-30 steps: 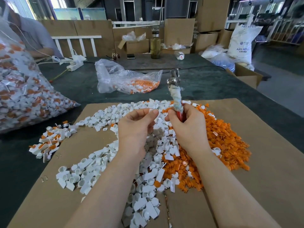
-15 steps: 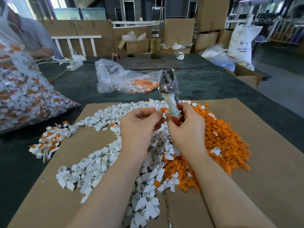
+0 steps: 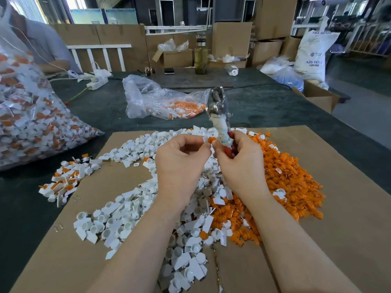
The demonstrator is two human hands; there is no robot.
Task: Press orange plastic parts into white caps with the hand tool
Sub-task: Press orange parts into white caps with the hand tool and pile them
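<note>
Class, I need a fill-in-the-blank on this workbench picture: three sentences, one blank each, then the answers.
1. The right hand grips the hand tool, whose metal head points ____.
2. The left hand pinches a white cap with a small ____ part at its tip.
3. The loose orange parts are heaped to the ____ of the white caps.

Answers: up; orange; right

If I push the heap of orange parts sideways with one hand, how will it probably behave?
The heap of orange parts would probably spread, not slide whole: the pieces lie loose. They look small and light, so some may scatter over the cardboard into the white caps.
</note>
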